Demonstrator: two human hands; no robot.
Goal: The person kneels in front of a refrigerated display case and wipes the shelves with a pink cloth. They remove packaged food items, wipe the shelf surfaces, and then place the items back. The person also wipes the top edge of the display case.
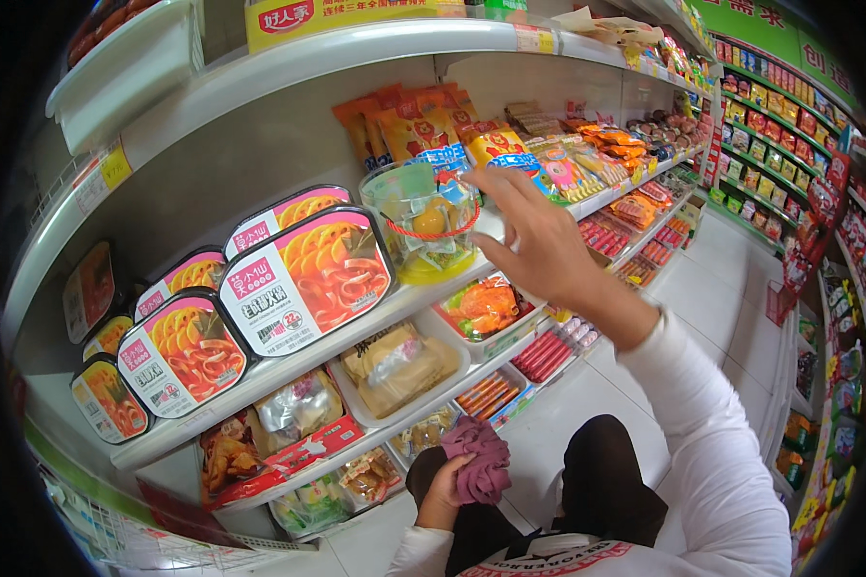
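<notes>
Bunched in my left hand [449,479], a mauve cloth [478,461] is held low, near my knee. My right hand [530,234] is raised beside a clear plastic tub [411,209] with a red cord handle, its fingers apart; whether a fingertip touches the rim cannot be told. Inside the tub lie a few small wrapped food items. The tub stands on a white shelf [409,294], just right of black-rimmed instant hot pot boxes [307,281] that stand upright. Behind the tub are orange and yellow snack bags [418,133].
Below are trays of packaged meat [397,368] and sausages [543,353]. A white bin [126,79] sits on the upper shelf at left. The tiled aisle floor [707,317] runs off to the right, between this shelving and another stocked rack [830,404].
</notes>
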